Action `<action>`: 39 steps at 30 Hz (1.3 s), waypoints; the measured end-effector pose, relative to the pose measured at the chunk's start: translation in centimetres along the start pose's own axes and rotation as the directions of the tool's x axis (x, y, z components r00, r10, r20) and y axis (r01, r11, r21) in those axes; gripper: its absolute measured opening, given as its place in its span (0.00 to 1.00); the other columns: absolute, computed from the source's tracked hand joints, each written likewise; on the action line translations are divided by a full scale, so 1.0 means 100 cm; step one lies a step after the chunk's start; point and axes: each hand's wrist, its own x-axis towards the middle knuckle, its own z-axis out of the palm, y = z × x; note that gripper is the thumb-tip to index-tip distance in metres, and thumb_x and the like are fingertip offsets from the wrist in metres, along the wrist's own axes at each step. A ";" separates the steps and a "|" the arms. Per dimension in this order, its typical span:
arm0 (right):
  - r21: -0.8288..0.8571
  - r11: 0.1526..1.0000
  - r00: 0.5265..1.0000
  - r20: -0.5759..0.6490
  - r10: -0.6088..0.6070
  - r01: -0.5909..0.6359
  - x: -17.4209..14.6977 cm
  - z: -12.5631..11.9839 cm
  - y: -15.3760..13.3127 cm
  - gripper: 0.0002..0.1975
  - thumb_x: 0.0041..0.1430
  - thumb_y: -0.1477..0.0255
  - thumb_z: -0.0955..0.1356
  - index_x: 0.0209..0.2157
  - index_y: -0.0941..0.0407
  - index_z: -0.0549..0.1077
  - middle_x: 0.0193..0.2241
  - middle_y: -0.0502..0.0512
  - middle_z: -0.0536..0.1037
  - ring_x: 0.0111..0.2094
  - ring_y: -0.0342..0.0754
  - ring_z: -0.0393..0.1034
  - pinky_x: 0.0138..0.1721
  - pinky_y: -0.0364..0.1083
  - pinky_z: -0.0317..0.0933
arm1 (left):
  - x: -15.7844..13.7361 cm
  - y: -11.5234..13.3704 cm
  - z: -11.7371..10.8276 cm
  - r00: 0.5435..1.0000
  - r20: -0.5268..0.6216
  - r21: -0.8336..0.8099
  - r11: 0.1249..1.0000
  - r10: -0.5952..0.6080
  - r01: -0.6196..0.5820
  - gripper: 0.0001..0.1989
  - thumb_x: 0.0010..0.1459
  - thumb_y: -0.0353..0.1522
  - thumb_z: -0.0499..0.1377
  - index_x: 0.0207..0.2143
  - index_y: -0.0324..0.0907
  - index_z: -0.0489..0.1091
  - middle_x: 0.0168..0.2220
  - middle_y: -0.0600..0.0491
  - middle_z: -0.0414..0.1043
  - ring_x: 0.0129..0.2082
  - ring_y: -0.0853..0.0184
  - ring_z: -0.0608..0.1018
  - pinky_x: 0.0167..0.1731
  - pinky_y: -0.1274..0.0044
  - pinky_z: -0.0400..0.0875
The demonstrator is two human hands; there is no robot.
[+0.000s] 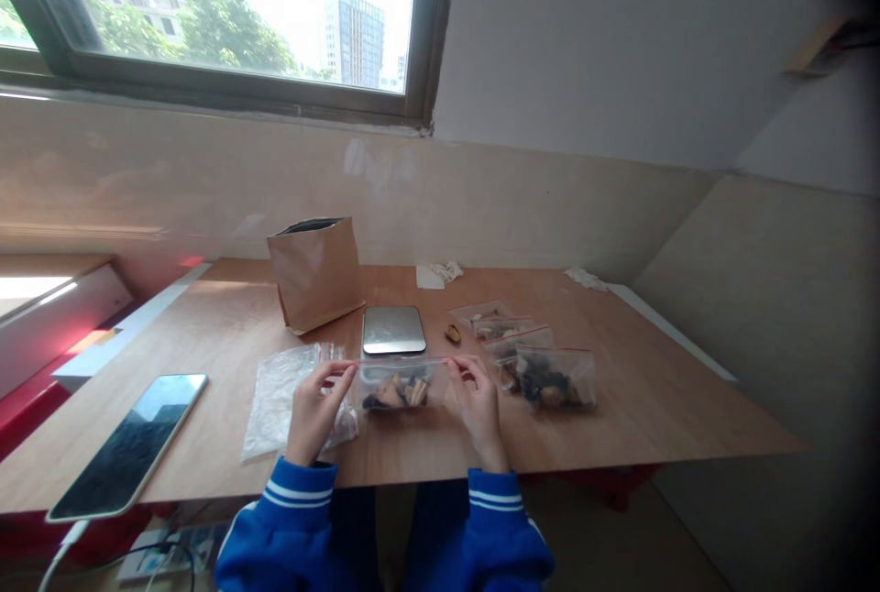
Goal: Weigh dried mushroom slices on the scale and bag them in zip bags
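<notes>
Between my hands a clear zip bag (397,390) with a red seal line is stretched by its top edge. Dark and tan dried pieces lie in the bottom of it. My left hand (317,409) pinches the top left corner, and my right hand (476,401) pinches the top right corner. Just behind the bag is a digital scale (394,330) with a bare metal plate. Under and beside my left hand lies a stack of flat clear zip bags (279,395). To the right of my right hand are several filled zip bags (558,379), overlapping in a row.
An opened brown paper pouch (317,276) stands behind the scale's left side. One loose dried piece (452,334) lies right of the scale. A phone (130,445) on a charging cable rests at the table's left. Crumpled tissue (446,271) lies by the wall.
</notes>
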 end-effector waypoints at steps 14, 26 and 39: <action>0.272 0.920 0.959 0.115 0.260 -0.282 -0.005 0.004 0.002 0.18 0.53 0.58 0.68 0.37 0.58 0.76 0.35 0.57 0.78 0.36 0.50 0.72 0.39 0.46 0.63 | -0.001 0.003 0.006 0.994 0.111 -0.297 0.954 -0.005 0.038 0.13 0.55 0.40 0.57 0.39 0.41 0.71 0.40 0.50 0.75 0.42 0.63 0.77 0.44 0.73 0.69; 0.224 0.938 0.961 0.134 0.241 -0.266 -0.007 0.011 0.004 0.16 0.53 0.59 0.69 0.34 0.58 0.76 0.34 0.56 0.78 0.35 0.48 0.70 0.37 0.44 0.62 | -0.003 -0.002 0.013 0.997 0.081 -0.266 0.963 -0.019 0.040 0.14 0.55 0.41 0.58 0.37 0.41 0.72 0.39 0.50 0.75 0.39 0.63 0.76 0.41 0.73 0.69; 0.164 0.979 0.989 -0.060 0.134 -0.123 -0.006 0.014 0.009 0.13 0.51 0.61 0.69 0.28 0.57 0.73 0.35 0.54 0.71 0.40 0.49 0.67 0.42 0.46 0.60 | -0.007 0.001 0.020 1.000 0.000 -0.133 0.991 0.009 -0.009 0.13 0.55 0.41 0.57 0.35 0.42 0.70 0.36 0.51 0.74 0.37 0.64 0.75 0.35 0.75 0.68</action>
